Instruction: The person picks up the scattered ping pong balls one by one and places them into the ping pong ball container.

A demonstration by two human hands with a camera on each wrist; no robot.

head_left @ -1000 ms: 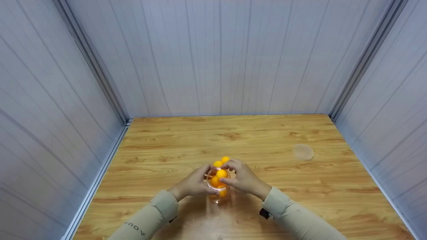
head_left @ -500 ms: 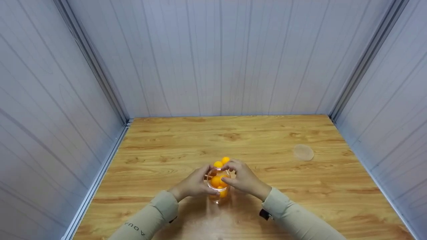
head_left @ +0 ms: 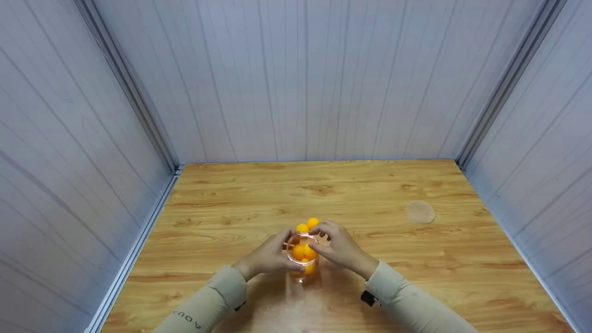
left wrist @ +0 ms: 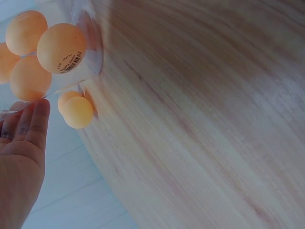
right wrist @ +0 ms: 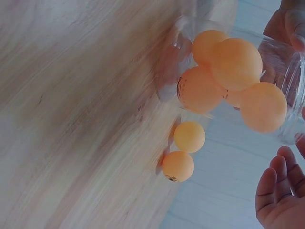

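Observation:
A clear plastic jar stands on the table and holds several orange table tennis balls. With fingers on one side and thumb on the other, my left hand grips the jar around its upper part. My right hand hovers at the right of the jar's open mouth, thumb and fingers bent loosely apart with nothing between them. In the right wrist view its fingertips are just past the rim. Two more balls lie on the table behind the jar, one nearer and one farther.
A thin translucent disc lies flat on the wooden table toward the right. Pale panel walls enclose the table at the back and both sides.
A ball at the jar's mouth under my right fingers has dropped inside among the others. My right hand has lifted slightly away from the mouth; my left hand stays put.

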